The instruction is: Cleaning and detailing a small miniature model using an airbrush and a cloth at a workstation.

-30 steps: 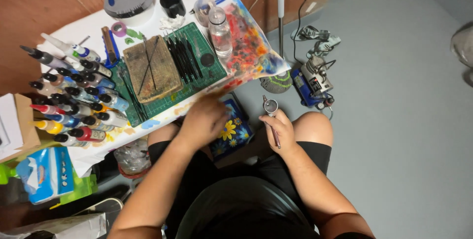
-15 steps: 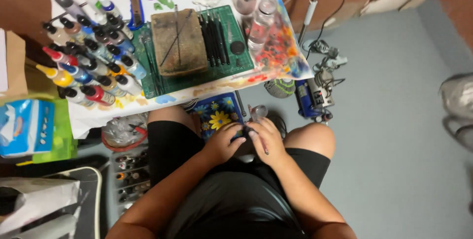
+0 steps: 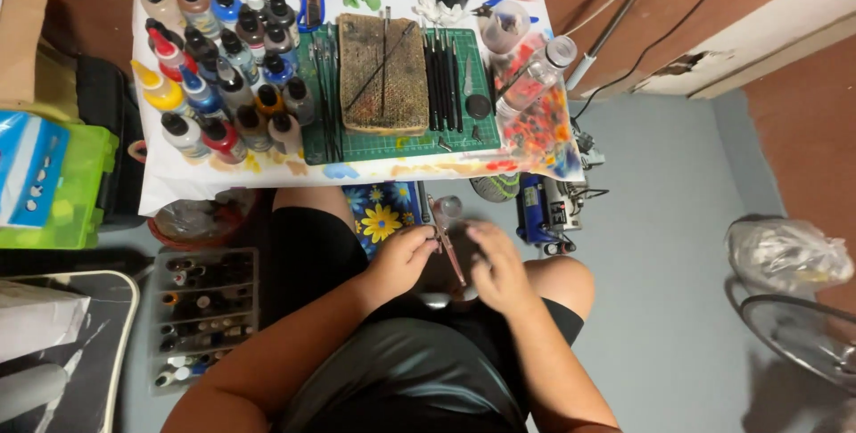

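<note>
your left hand (image 3: 403,259) and right hand (image 3: 497,265) meet over your lap, just below the table edge, and between them you hold an airbrush (image 3: 447,239). it is a slim metal tool with a reddish-brown body and a small silvery cup near its upper end, lying tilted so the cup end points to about 11 o'clock and the tail to about 5 o'clock. your left hand's fingers curl against its left side near the middle; your right hand wraps the lower part, fingers bent around the tail end, though motion blur hides exactly how the fingertips sit. at 12 o'clock from the hands, the white table (image 3: 169,185) carries a green cutting mat (image 3: 401,140) with a worn wooden block (image 3: 383,74) lying on it and a row of dark brushes (image 3: 443,72) just right of the block. at 10 o'clock stands a crowd of paint bottles (image 3: 218,76) with caps in many colours. a paint-smeared plastic sheet (image 3: 535,130) lies at the table's right end, at 1 o'clock. under the table edge, close to 11 o'clock from the airbrush, you see a blue cloth with yellow flowers (image 3: 383,214). a blue compressor (image 3: 539,214) sits on the grey floor at 2 o'clock, near your right knee.
</note>
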